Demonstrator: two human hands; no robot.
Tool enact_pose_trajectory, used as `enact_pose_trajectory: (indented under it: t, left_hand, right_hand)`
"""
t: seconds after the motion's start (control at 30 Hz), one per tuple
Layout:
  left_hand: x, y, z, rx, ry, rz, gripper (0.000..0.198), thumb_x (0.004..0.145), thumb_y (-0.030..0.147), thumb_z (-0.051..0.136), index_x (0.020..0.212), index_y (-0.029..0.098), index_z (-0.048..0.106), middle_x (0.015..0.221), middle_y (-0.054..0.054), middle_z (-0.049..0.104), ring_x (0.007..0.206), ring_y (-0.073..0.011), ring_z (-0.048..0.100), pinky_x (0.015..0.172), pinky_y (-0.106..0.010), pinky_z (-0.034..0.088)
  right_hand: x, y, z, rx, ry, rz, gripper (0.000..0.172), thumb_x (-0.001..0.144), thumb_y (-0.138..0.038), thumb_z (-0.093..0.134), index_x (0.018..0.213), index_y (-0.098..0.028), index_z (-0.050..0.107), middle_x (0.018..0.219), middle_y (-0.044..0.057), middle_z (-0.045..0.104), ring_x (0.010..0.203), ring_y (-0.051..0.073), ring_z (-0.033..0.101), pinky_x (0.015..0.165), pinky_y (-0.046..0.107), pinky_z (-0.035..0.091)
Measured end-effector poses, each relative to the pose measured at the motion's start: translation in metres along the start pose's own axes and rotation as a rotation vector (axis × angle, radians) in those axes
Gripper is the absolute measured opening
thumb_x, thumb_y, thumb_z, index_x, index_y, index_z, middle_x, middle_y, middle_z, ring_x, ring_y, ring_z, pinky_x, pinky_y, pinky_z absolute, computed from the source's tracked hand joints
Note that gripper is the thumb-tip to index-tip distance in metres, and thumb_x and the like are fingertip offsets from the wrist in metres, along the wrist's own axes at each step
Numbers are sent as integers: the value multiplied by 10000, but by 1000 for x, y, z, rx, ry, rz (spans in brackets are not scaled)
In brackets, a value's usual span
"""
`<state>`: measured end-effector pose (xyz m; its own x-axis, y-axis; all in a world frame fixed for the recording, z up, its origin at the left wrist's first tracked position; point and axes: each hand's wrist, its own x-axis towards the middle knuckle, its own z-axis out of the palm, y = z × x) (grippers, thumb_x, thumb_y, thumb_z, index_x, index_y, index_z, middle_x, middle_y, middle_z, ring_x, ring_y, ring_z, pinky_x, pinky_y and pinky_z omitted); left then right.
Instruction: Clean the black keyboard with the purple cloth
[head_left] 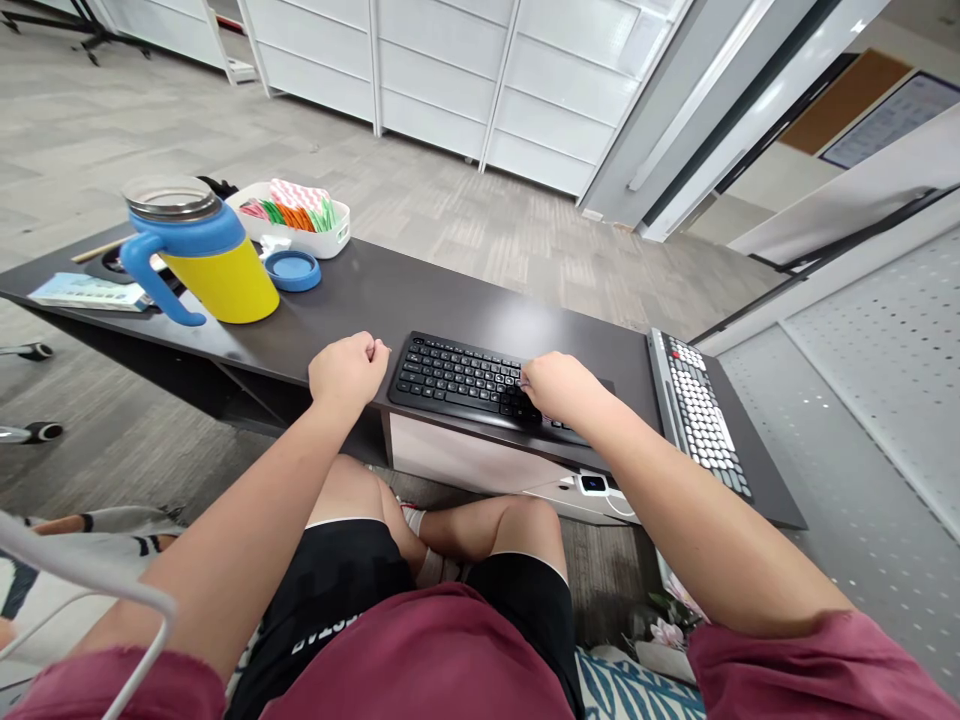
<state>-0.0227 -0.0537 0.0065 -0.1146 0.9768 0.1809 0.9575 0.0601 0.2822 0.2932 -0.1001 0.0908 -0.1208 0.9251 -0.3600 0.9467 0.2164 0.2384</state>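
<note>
A black keyboard [465,378] lies near the front edge of the dark desk. My left hand [349,368] is closed in a fist at the desk's front edge, just left of the keyboard and apart from it; nothing shows in it. Over the keyboard's right part, my right hand [559,385] is closed with its fingers pressed together. Something dark is at its fingertips, but I cannot make out whether it is a held thing or shadow. The hand and forearm hide part of the keyboard's right end.
A yellow and blue mug [225,265] stands at the left beside a blue lid [292,270]. Behind is a white basket [330,240] of colourful packets. A second keyboard [694,410] lies at the right. A small device with a lit screen [593,484] sits below the desk edge.
</note>
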Motion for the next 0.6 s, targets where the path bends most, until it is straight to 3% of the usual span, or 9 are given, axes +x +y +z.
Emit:
enact_pose_trajectory:
  t: [0.2,0.4,0.6]
  left_hand:
    - [-1,1,-2,-1,-18,-4,372,1062,475,477,826,260,667,886,-105,787,880,-321,733,687,-371,386]
    - [0,2,-2,-2,-43,-18,368,1063,477,482,857,261,697,935,-123,802,927,-334,742,723,-377,426]
    - [2,3,-2,20,-62,-15,384,1068,491,461,859,261,687,945,-122,807,932,-334,747,713,-377,425]
  right_hand:
    - [0,-11,-8,-7,-17,9,299,1024,-123,568,1074,-151,861,999,178,843,927,290,802,831,326,560]
    - [5,-19,-12,28,11,15,271,1047,-188,593,1096,-165,858,1062,178,849,968,285,803,850,320,571]
    - [11,-28,-15,54,7,22,237,989,-123,631,1012,-153,865,957,169,843,910,281,803,827,314,571]
